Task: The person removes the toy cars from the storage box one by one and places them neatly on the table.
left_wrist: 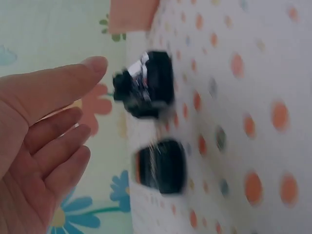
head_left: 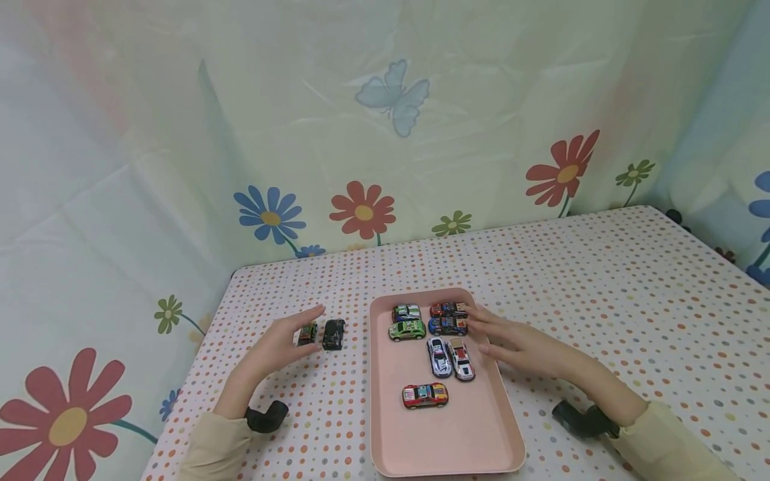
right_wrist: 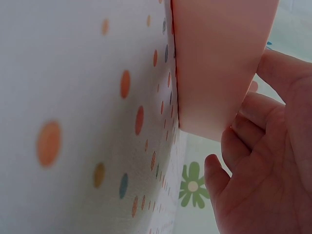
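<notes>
The dotted counter (head_left: 601, 280) carries a pink tray (head_left: 457, 434) lying between the two hands. Seven toy cars already sit in the tray; two more remain on the counter, so by my judgement the gathering is mostly done with two left.

The right hand (head_left: 517, 344) reaches over the tray's right rim, fingers straight and relaxed, fingertips at the blue car (head_left: 448, 326) and gripping nothing.

The left hand (head_left: 279, 347) is spread and empty, held just beside the camouflage car (head_left: 307, 333). The black car (head_left: 333, 334) sits just beyond that one, towards the tray.
</notes>
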The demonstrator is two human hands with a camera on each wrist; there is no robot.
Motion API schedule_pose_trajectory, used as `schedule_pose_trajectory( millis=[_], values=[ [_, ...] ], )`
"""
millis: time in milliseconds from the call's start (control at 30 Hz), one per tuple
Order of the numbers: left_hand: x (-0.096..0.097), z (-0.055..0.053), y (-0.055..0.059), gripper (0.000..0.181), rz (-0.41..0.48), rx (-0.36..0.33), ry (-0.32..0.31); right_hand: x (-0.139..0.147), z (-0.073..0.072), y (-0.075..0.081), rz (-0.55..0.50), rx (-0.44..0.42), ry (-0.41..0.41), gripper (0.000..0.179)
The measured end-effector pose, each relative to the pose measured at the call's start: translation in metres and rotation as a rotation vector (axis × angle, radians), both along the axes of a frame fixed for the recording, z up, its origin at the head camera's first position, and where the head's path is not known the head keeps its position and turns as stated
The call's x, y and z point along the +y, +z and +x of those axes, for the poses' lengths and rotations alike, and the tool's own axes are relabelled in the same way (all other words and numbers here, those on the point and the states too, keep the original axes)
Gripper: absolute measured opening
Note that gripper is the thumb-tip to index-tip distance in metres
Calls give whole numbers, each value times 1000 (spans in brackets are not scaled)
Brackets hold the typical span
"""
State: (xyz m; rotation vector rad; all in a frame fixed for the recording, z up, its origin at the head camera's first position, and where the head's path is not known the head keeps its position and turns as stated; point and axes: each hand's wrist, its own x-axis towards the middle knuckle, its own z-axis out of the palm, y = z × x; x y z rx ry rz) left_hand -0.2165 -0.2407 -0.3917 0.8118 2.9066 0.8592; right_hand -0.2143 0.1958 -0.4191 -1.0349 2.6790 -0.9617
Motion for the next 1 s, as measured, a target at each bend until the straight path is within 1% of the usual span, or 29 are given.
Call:
schedule_pose_trajectory(
  millis=[133,300,433,533,600,733,800,867,933,1000],
  values=[
    [20,-3,8,63,2,49,-23,0,-1,0,1,8,2,53],
    [48,-10,13,57,26,79,-54,0,-1,0,0,7,1,54],
    [74,-15,10,52,49,75,-74,0,0,0,-3,-1,0,55],
    [91,-17,5,50,42,75,-73,-1,0,0,-4,0,3,53],
    [101,-18,2,50,36,62,-76,-2,0,0,-7,2,7,52],
    [117,-19,-2,50,-4,41,-83,-2,1,0,-4,12,15,51],
    [123,-19,-4,49,-43,46,-68,-2,1,0,-2,20,15,51],
    [128,-18,-6,45,-93,78,-54,-1,1,0,-1,26,15,50],
    [134,-17,-7,38,-140,129,-43,-1,1,0,-2,30,14,50],
    [138,-15,-10,33,-206,206,-27,0,1,0,-1,33,11,50]
  ],
)
